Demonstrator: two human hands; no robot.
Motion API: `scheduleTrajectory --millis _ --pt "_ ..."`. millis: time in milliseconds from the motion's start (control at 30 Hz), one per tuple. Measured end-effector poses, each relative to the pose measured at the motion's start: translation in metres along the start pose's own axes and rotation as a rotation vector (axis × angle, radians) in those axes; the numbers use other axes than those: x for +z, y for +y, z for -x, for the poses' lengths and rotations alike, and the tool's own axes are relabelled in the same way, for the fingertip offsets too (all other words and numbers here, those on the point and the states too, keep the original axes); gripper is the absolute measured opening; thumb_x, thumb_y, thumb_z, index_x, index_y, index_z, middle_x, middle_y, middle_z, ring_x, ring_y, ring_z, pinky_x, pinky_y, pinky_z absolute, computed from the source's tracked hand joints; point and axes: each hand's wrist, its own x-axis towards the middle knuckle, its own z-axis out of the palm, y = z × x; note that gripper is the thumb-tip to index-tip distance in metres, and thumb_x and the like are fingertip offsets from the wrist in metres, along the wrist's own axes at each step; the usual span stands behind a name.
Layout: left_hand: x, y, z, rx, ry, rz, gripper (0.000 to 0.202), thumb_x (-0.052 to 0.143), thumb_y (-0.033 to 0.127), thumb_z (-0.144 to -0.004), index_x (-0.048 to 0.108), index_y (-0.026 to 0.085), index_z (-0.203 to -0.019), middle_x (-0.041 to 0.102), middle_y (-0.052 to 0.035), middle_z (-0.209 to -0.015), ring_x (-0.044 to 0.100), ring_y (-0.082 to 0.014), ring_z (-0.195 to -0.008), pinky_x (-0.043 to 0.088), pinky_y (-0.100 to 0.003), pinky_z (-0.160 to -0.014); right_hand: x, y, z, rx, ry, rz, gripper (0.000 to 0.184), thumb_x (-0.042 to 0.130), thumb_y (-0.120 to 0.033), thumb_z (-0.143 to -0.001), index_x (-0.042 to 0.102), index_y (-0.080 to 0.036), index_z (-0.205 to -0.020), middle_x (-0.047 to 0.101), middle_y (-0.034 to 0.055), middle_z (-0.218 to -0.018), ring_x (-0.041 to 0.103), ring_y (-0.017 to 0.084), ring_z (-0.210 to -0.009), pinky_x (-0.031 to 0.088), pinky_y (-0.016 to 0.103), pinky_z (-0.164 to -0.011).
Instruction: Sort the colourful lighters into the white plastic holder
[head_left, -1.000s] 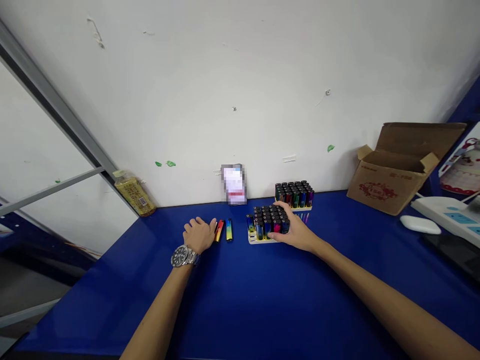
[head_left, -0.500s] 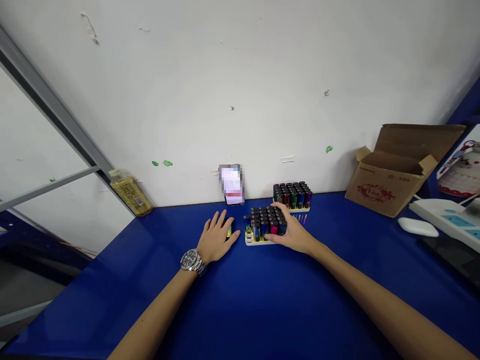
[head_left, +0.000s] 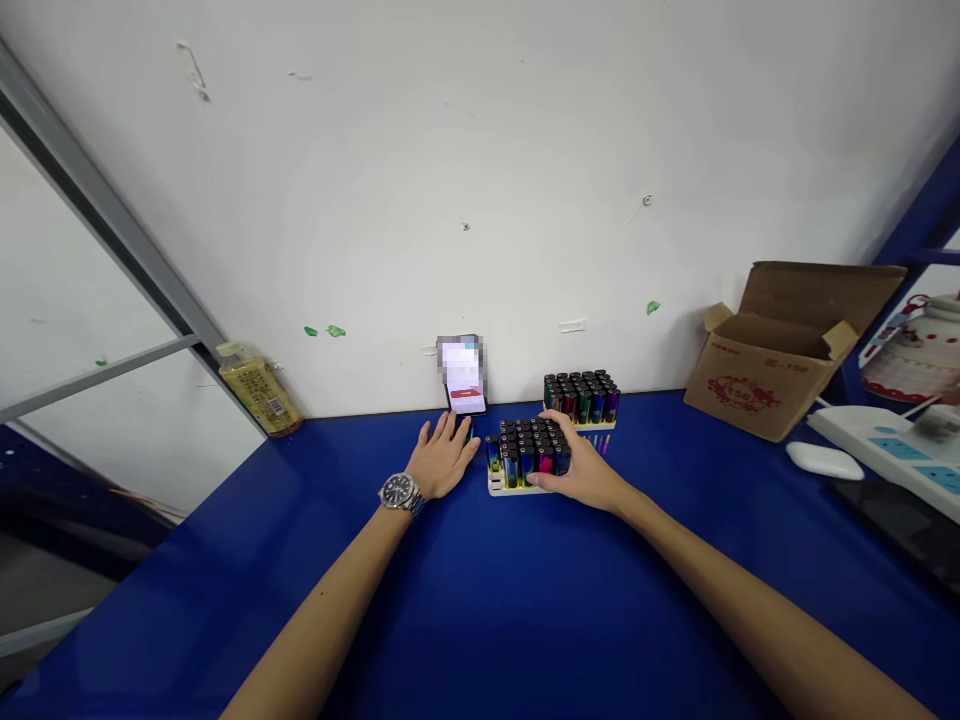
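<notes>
My left hand (head_left: 444,458), a silver watch (head_left: 399,492) on its wrist, lies flat with fingers stretched out over the spot where two loose lighters lay; they are hidden beneath it. My right hand (head_left: 582,467) rests against the right side of the near tray of lighters (head_left: 523,453), fingers curled round its corner. This cream tray holds several upright colourful lighters with black caps. A second full tray (head_left: 580,397) stands just behind it by the wall.
A phone (head_left: 463,375) leans on the white wall behind my left hand. A yellow bottle (head_left: 256,388) lies at the back left. An open cardboard box (head_left: 789,345), a white mouse (head_left: 823,460) and a power strip (head_left: 881,448) sit at the right on the blue table (head_left: 480,600).
My left hand slid right and forward, from beside the two loose lighters to over them, so they are now covered. My right hand stayed on the near tray.
</notes>
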Motion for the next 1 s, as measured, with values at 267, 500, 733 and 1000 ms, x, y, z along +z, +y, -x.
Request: scheduleTrajectory --millis 267,500,733,1000 --pt "-0.027 0.028 0.019 0.252 0.19 0.533 0.032 0.034 0.036 -0.096 0.056 0.019 -0.113 0.063 -0.0085 -0.111 0.057 -0.021 -0.105 0.045 -0.037 -0.093 0.0 0.004 -0.002 -0.052 0.023 0.033 0.077 0.073 -0.038 -0.07 0.029 -0.027 -0.132 0.052 0.0076 -0.12 0.055 0.024 -0.109 0.044 0.042 -0.094" --pt "-0.037 0.027 -0.003 -0.027 0.43 0.851 0.032 0.041 0.036 -0.093 0.054 0.016 -0.114 0.065 -0.0063 -0.09 0.061 -0.0175 -0.076 0.048 -0.03 -0.07 -0.001 0.001 0.001 -0.044 0.023 0.029 0.075 0.073 -0.035 -0.069 0.031 -0.027 -0.131 0.055 0.0062 -0.115 0.058 0.023 -0.102 0.047 0.04 -0.088" --pt "-0.024 0.013 -0.031 -0.084 0.039 0.393 0.028 0.047 0.028 -0.088 0.063 0.013 -0.105 0.069 -0.005 -0.073 0.063 -0.0214 -0.071 0.047 -0.031 -0.069 -0.002 0.003 0.0 -0.024 0.028 0.022 0.076 0.074 -0.037 -0.068 0.032 -0.027 -0.131 0.057 0.0062 -0.115 0.059 0.024 -0.101 0.047 0.041 -0.087" --pt "0.004 0.016 -0.039 -0.045 0.117 0.266 0.024 0.049 0.03 -0.089 0.066 0.017 -0.1 0.063 -0.0117 -0.102 0.055 -0.0271 -0.102 0.044 -0.041 -0.089 -0.002 0.001 -0.001 -0.029 0.016 0.032 0.075 0.074 -0.033 -0.067 0.032 -0.027 -0.129 0.057 0.0057 -0.113 0.06 0.022 -0.096 0.048 0.038 -0.085"
